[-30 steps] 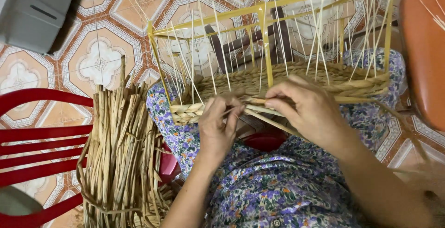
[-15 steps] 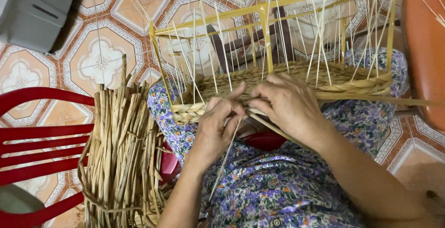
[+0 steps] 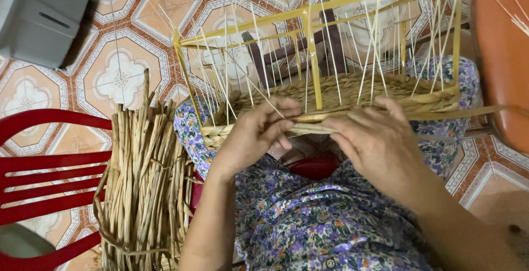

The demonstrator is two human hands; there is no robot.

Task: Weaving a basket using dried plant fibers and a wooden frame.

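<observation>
Far left, top: a grey box-shaped appliance (image 3: 38, 15) stands on the patterned tile floor (image 3: 127, 67).
Far left, bottom: a red plastic chair (image 3: 44, 188) with slatted seat sits beside the person's knee.
Left of centre: a tied bundle of dried straw stalks (image 3: 143, 188) leans upright against the red plastic chair, just beside the floral-clothed lap (image 3: 319, 227).
Left hand (image 3: 256, 136): its fingers curl closed around a flat straw strand (image 3: 308, 125) at the near edge of the woven basket, thumb on top, pinching it against the rim.
Centre: the half-woven basket (image 3: 341, 92) rests on the person's lap, tilted away; its low wall is braided straw, and many thin pale upright spokes (image 3: 330, 45) rise from it.
Frame: yellow bamboo rods (image 3: 314, 64) form a rectangular guide around the spokes, above the woven wall.
Right hand (image 3: 380, 144): palm down, fingers bent over the same strand, pressing it to the basket's near rim, just beside the left hand; the fingertips are partly hidden.
Far right: an orange-brown curved seat edge (image 3: 504, 56) stands near the basket.
</observation>
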